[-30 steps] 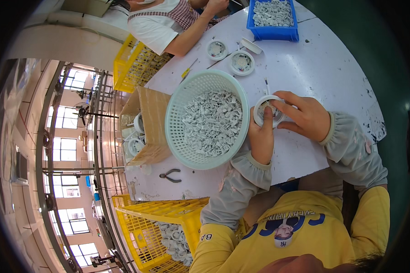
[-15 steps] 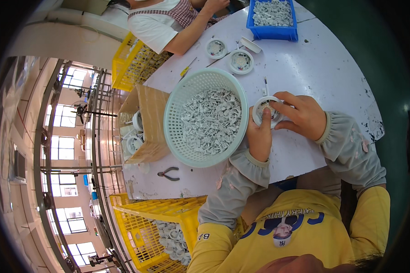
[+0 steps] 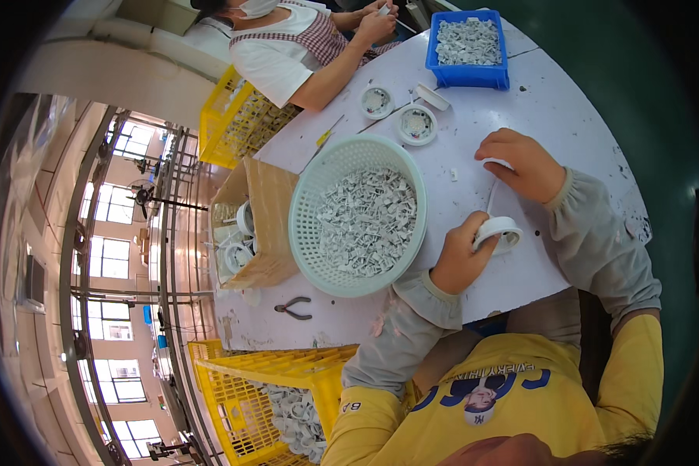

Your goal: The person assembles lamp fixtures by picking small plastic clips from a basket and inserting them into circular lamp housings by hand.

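My left hand (image 3: 464,255) is closed round a white round housing (image 3: 508,227), tilted so its ring-shaped rim shows. Farther off and to the right, my right hand (image 3: 525,161) has its fingers curled over a slim white piece (image 3: 499,163), mostly hidden by the fingers. A thin pale line, perhaps a wire, runs between the two hands. A small white clip (image 3: 453,175) lies on the table (image 3: 551,268) to the left of my right hand. Left of my left hand stands a pale green basket (image 3: 297,225) full of small white plastic parts.
Two round housings (image 3: 416,125) (image 3: 377,101) with boards, a white cover (image 3: 432,97) and a screwdriver (image 3: 324,137) lie beyond the basket. Pliers (image 3: 293,308), a cardboard box (image 3: 276,233), yellow crates (image 3: 256,365) and a blue bin (image 3: 471,76) surround it. A co-worker (image 3: 287,50) sits across.
My right hand has left the housing and moved away from me, now with a slim white piece. My left hand has drawn the housing nearer and tipped it up. The view has shifted slightly.
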`<state>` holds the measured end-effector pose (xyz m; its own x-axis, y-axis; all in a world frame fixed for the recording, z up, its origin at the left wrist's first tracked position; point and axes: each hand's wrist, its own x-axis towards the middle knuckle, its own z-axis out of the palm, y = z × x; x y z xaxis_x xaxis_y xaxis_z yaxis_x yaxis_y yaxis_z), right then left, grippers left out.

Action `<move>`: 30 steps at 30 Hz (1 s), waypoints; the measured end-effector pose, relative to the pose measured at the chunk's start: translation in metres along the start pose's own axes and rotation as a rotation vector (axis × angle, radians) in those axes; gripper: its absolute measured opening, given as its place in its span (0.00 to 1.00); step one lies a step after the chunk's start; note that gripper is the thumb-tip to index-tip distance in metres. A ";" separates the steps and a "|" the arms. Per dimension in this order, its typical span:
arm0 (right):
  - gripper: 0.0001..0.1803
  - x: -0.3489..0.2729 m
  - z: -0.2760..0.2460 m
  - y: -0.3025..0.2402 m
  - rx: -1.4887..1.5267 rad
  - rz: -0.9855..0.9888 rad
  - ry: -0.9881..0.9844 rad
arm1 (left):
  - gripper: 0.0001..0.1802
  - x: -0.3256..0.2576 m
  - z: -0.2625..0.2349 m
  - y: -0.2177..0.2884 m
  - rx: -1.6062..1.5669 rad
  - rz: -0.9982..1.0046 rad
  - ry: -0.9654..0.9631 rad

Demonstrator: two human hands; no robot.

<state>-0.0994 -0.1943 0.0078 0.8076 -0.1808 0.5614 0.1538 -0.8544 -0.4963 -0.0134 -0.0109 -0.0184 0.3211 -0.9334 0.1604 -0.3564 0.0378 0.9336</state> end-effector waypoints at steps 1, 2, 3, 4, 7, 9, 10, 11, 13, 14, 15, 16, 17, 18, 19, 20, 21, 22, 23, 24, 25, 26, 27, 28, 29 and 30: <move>0.13 0.003 0.004 0.002 0.049 0.054 -0.072 | 0.07 0.000 0.001 0.001 0.025 0.031 -0.024; 0.13 0.007 0.009 0.002 0.049 0.054 -0.073 | 0.08 0.000 0.001 0.002 0.051 0.061 -0.046; 0.14 0.010 0.014 0.003 0.074 0.064 -0.119 | 0.08 0.000 0.001 0.006 0.026 0.042 -0.038; 0.14 0.013 0.019 0.005 0.100 0.075 -0.165 | 0.08 0.001 0.001 0.003 0.026 0.042 -0.037; 0.15 0.020 0.043 0.019 0.088 0.053 -0.189 | 0.10 0.003 0.000 -0.003 0.122 0.103 0.002; 0.14 0.025 0.052 0.024 0.089 0.022 -0.198 | 0.11 0.004 -0.002 -0.002 0.211 0.265 0.122; 0.13 0.025 0.054 0.027 0.080 0.007 -0.210 | 0.11 0.004 -0.002 -0.002 0.213 0.265 0.120; 0.13 0.027 0.054 0.026 0.070 -0.012 -0.225 | 0.11 0.003 -0.003 -0.003 0.192 0.230 0.129; 0.10 0.024 0.051 0.022 0.119 0.048 -0.176 | 0.10 0.002 -0.002 -0.005 0.171 0.196 0.138; 0.08 0.022 0.047 0.018 0.167 0.109 -0.126 | 0.08 0.002 -0.001 -0.007 0.070 0.113 0.147; 0.08 0.022 0.039 0.009 0.167 0.107 -0.127 | 0.07 0.003 -0.001 -0.007 -0.029 0.028 0.157; 0.08 0.020 0.028 -0.001 0.223 0.134 -0.086 | 0.07 0.003 -0.002 -0.006 -0.030 0.028 0.158; 0.08 0.016 0.016 -0.011 0.276 0.166 -0.042 | 0.07 0.004 -0.001 0.000 -0.107 -0.020 0.166; 0.08 0.013 0.011 -0.016 0.280 0.165 -0.045 | 0.07 0.004 -0.003 0.004 -0.178 -0.072 0.181; 0.08 0.009 0.007 -0.020 0.277 0.160 -0.029 | 0.08 0.004 -0.005 0.006 -0.175 -0.064 0.190; 0.09 0.005 0.001 -0.024 0.270 0.158 -0.011 | 0.08 0.004 -0.005 0.007 -0.177 -0.065 0.189; 0.07 0.001 -0.006 -0.029 0.248 0.197 -0.055 | 0.07 0.004 -0.006 0.008 -0.221 -0.089 0.200; 0.07 -0.003 -0.005 -0.029 0.248 0.199 -0.056 | 0.07 0.004 -0.006 0.009 -0.263 -0.113 0.210; 0.07 -0.008 -0.004 -0.029 0.271 0.125 0.016 | 0.07 0.004 -0.005 0.009 -0.265 -0.115 0.208; 0.07 -0.011 -0.003 -0.028 0.293 0.051 0.087 | 0.07 0.005 -0.005 0.009 -0.256 -0.110 0.200; 0.07 -0.012 -0.003 -0.028 0.294 0.053 0.087 | 0.07 0.005 -0.005 0.009 -0.247 -0.106 0.194; 0.08 -0.013 -0.004 -0.028 0.243 -0.001 0.102 | 0.07 0.005 -0.005 0.009 -0.248 -0.109 0.193; 0.09 -0.013 -0.005 -0.029 0.193 -0.056 0.116 | 0.07 0.005 -0.006 0.009 -0.251 -0.090 0.188; 0.09 -0.014 -0.006 -0.031 0.195 -0.054 0.115 | 0.07 0.006 -0.006 0.008 -0.254 -0.072 0.183; 0.09 -0.014 -0.007 -0.034 0.155 -0.053 0.129 | 0.07 0.006 -0.006 0.008 -0.255 -0.074 0.183; 0.09 -0.014 -0.008 -0.036 0.116 -0.051 0.143 | 0.07 0.006 -0.006 0.006 -0.265 -0.067 0.188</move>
<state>-0.1202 -0.1651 0.0229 0.7091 -0.2131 0.6722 0.2637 -0.8039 -0.5331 -0.0085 -0.0141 -0.0096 0.5013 -0.8556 0.1291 -0.0960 0.0933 0.9910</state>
